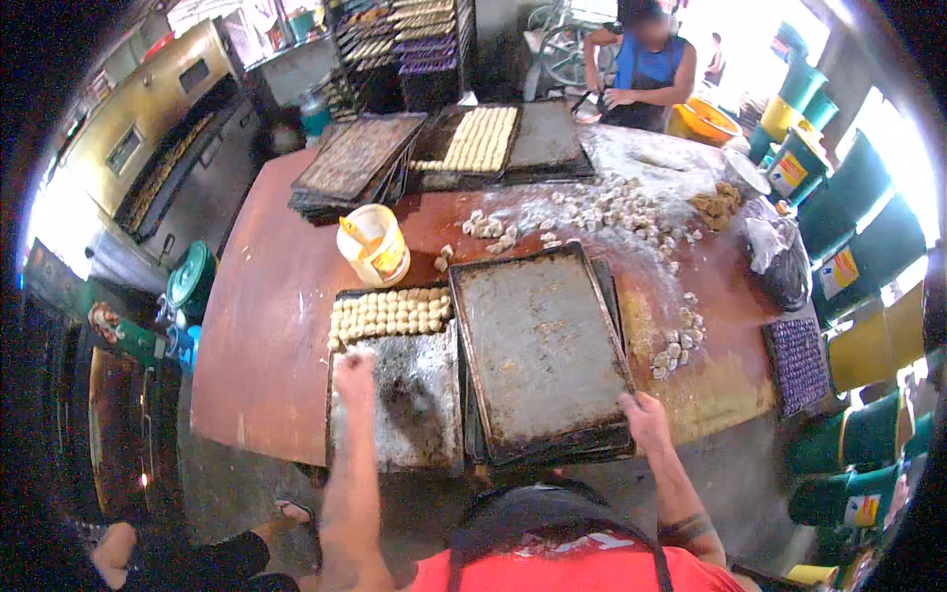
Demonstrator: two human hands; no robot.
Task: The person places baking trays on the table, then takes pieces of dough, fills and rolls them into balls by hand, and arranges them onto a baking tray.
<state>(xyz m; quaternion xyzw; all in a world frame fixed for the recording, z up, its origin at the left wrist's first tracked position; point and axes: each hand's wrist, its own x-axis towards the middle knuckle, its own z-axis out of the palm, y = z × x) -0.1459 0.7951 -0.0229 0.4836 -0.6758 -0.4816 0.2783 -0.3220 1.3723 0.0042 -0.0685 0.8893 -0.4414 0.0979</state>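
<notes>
My right hand (pixel 646 419) is closed on the near right edge of a worn, bare baking tray (pixel 543 340), which lies tilted on a stack of trays. To its left, a second baking tray (pixel 400 419) has rows of pale dough balls (pixel 390 314) packed along its far end. Over that tray, just on the near side of the rows, is my left hand (pixel 355 375). It looks closed and is somewhat blurred; a whitish blur shows at its fingertips, and what it holds cannot be made out.
A white bucket (pixel 375 245) stands beyond the dough rows. Floured dough pieces (pixel 621 212) are scattered over the wooden table (pixel 256 296). More trays (pixel 360 158) are stacked at the far side, where another person (pixel 646 69) works. Green bins (pixel 858 266) line the right.
</notes>
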